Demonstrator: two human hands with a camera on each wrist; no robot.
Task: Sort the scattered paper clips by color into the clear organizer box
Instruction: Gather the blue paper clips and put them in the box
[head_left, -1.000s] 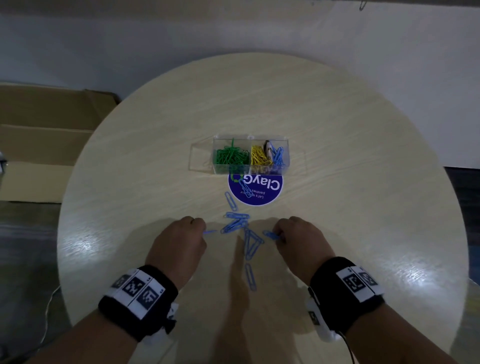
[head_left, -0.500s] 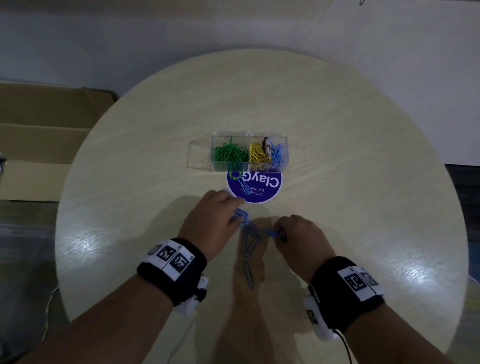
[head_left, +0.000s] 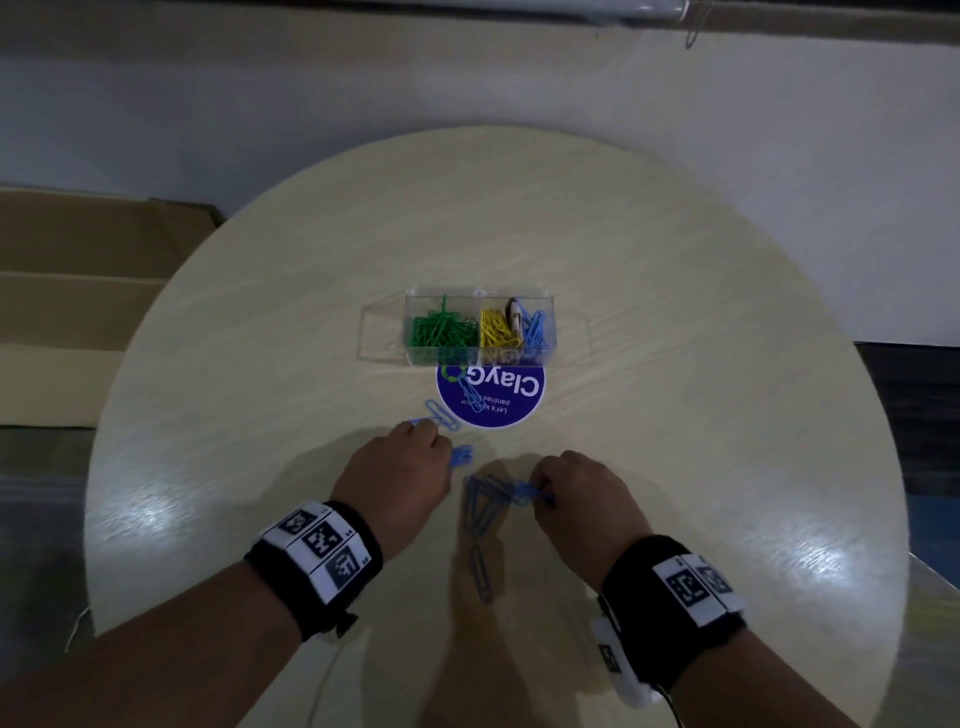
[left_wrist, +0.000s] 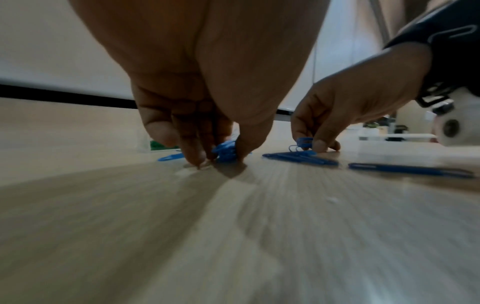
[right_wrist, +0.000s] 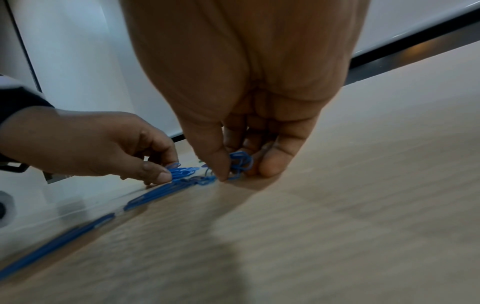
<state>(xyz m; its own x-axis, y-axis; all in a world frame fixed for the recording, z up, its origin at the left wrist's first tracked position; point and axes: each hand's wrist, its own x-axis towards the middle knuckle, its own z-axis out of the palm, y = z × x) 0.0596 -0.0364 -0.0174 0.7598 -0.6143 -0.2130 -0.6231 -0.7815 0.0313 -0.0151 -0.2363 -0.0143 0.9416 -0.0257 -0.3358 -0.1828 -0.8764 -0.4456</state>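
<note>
The clear organizer box (head_left: 480, 300) stands mid-table with green, yellow and blue clips in separate sections. Several blue paper clips (head_left: 480, 506) lie scattered on the table between my hands; one more (head_left: 481, 574) lies nearer me. My left hand (head_left: 400, 470) pinches a small bunch of blue clips (left_wrist: 224, 151) against the table. My right hand (head_left: 576, 491) pinches another bunch of blue clips (right_wrist: 240, 162), fingertips down on the wood. Loose blue clips (head_left: 441, 414) also lie by the sticker's left edge.
A round blue ClayGo sticker (head_left: 511, 400) lies just in front of the box. The round wooden table (head_left: 260, 364) has a cardboard box (head_left: 78, 291) beside its left edge. A white wall runs behind.
My left hand moved forward toward the sticker, then drew back slightly with blue clips gathered in its fingers. The right hand stayed almost in place, still pinching its clips.
</note>
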